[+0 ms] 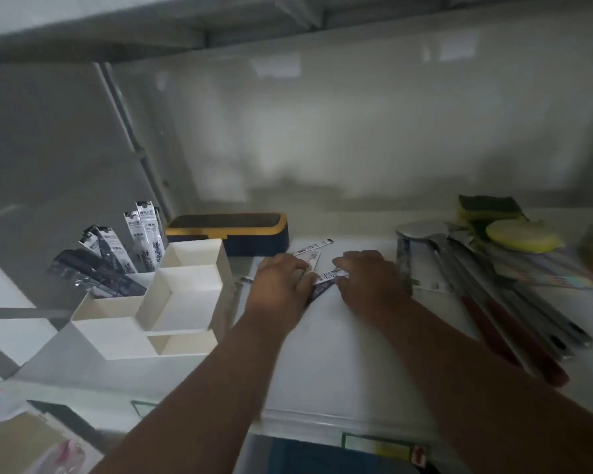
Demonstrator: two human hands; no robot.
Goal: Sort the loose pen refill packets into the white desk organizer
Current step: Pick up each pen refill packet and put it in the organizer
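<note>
- The organizer [172, 302], white with several open compartments, stands at the left on the white shelf [339, 354].
- Upright packets [144, 241] fill its far-left compartments, leaning left; the near and right compartments hold nothing visible.
- A navy box [233, 234] with a yellow rim lies just behind the organizer.
- The left hand [281, 285] rests knuckles-up at mid-shelf, fingers curled over loose packets [314, 253] lying flat.
- One packet [322, 283] is pinched between both hands.
- The right hand [370, 278], fingers curled, grips that packet's right end.
- Long utensil packs [510, 302] lie at the right.
- Sponges [493, 213] sit at the far right.
</note>
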